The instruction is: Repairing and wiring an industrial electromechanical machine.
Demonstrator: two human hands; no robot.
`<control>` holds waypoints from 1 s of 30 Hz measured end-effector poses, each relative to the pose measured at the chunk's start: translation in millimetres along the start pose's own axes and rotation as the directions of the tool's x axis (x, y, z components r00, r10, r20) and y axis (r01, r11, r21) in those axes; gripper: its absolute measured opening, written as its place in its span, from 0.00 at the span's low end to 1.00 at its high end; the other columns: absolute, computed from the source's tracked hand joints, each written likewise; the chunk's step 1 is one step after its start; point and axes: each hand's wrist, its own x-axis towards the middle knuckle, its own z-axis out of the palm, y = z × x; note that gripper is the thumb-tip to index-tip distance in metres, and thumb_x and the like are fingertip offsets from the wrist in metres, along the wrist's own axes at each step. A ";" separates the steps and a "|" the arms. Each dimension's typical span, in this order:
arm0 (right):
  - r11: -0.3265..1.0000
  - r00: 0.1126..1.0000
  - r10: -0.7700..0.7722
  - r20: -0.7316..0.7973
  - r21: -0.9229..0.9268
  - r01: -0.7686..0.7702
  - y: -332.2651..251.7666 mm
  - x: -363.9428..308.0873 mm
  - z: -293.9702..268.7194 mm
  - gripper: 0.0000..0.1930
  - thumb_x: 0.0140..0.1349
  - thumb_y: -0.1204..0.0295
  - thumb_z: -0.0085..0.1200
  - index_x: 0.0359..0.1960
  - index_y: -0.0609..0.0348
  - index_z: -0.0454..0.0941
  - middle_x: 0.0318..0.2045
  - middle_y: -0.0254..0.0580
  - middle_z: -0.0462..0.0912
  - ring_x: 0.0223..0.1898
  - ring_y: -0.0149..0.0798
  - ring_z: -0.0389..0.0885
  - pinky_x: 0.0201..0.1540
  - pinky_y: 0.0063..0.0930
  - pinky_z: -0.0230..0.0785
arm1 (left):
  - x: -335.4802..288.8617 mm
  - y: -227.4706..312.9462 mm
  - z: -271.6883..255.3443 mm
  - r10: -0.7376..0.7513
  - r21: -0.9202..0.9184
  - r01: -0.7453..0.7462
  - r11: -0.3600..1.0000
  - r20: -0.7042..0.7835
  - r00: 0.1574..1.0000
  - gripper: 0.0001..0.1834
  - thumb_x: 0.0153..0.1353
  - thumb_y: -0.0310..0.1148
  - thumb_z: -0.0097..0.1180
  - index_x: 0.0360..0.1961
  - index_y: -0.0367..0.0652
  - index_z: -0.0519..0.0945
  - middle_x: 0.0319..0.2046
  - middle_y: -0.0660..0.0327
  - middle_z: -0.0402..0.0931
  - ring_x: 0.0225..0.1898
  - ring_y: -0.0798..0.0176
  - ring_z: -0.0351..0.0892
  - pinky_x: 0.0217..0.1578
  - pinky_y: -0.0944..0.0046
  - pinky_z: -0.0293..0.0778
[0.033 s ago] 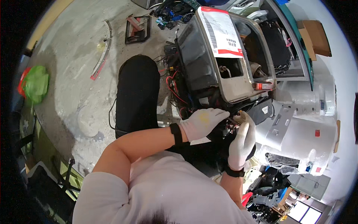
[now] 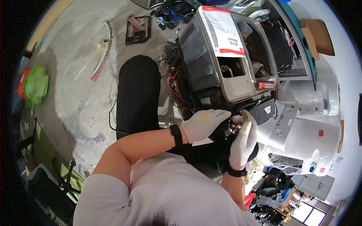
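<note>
My left hand (image 2: 202, 124), in a white glove, reaches right with its fingers pressed together. Their tips meet a small dark cluster of wires and shiny metal bits (image 2: 230, 129). Facing it from the right is my gloved right hand (image 2: 243, 141), its fingers bent and closed around the far side of that cluster. What exactly sits between the fingertips is too small to make out. Just beyond the hands stands a beige metal housing (image 2: 235, 90) with openings and a white-and-red printed sheet (image 2: 222, 32) on it. Red wires (image 2: 173, 84) run along its left side.
A dark box with a white label (image 2: 263, 111) lies right of the housing. My black-clad leg (image 2: 138, 94) extends left of it. Farther out are a curved metal strip (image 2: 105, 52), a dark frame (image 2: 138, 30), a green bag (image 2: 36, 86) and plastic-wrapped white panels (image 2: 301, 143).
My right hand has shifted very slightly left, and its fingertips sit a little differently at the cluster. The left hand stays nearly in place.
</note>
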 end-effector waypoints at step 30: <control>0.926 0.986 -0.155 -0.060 -0.357 0.124 43.4 -7.2 -12.3 0.07 0.68 0.79 0.46 0.44 0.64 0.76 0.40 0.45 0.85 0.42 0.34 0.83 0.48 0.25 0.72 | -76.6 16.7 -45.5 -0.367 0.003 0.383 0.924 0.295 0.882 0.10 0.63 0.33 0.55 0.44 0.43 0.82 0.36 0.55 0.81 0.38 0.50 0.80 0.41 0.57 0.76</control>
